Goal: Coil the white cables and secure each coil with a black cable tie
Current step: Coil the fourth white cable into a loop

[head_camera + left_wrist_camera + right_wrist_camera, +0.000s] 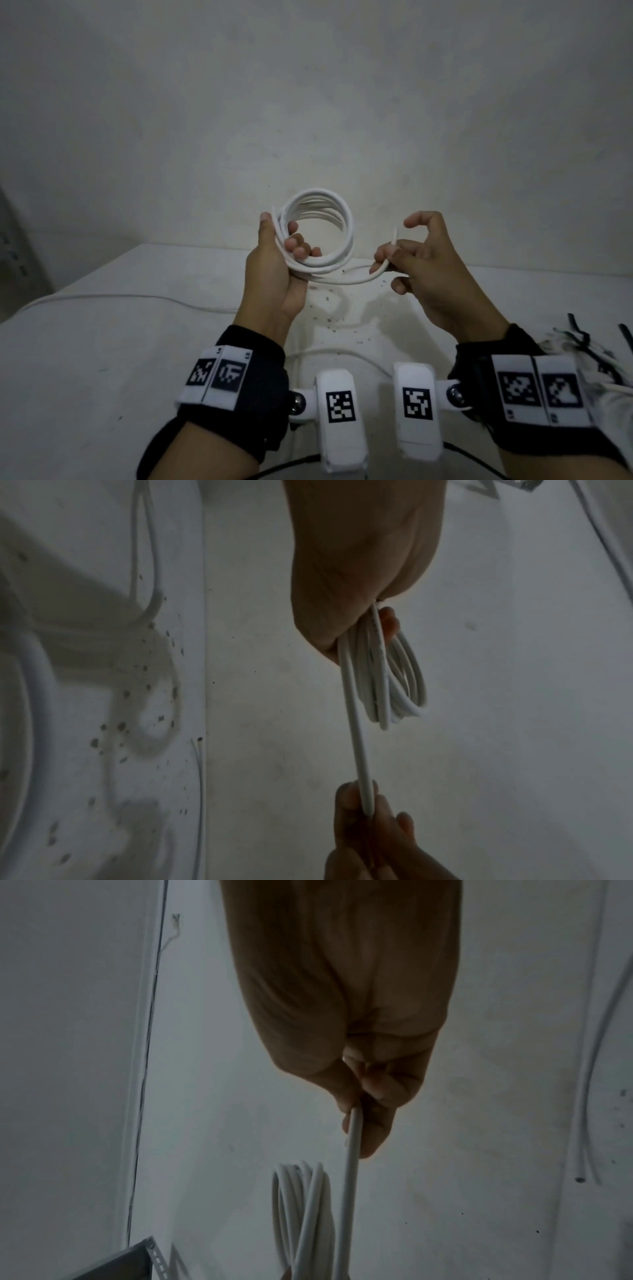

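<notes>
A white cable coil (325,219) of several loops is held upright above the white table (102,342). My left hand (281,260) grips the coil's lower left side, fingers curled through the loops; the left wrist view shows the coil (407,680) hanging past the fingers. The cable's loose tail (346,279) runs rightward to my right hand (407,260), which pinches it near the free end (395,234); that end sticks upward. In the right wrist view the tail (351,1150) leaves my fingers beside the coil (301,1204). Black cable ties (582,339) lie at the right edge.
Another white cable (120,298) lies loose across the table on the left and a further one (342,353) curves under my wrists. Dark specks (332,308) dot the table middle. A plain wall (308,102) stands behind. A metal bracket (137,1259) shows low in the right wrist view.
</notes>
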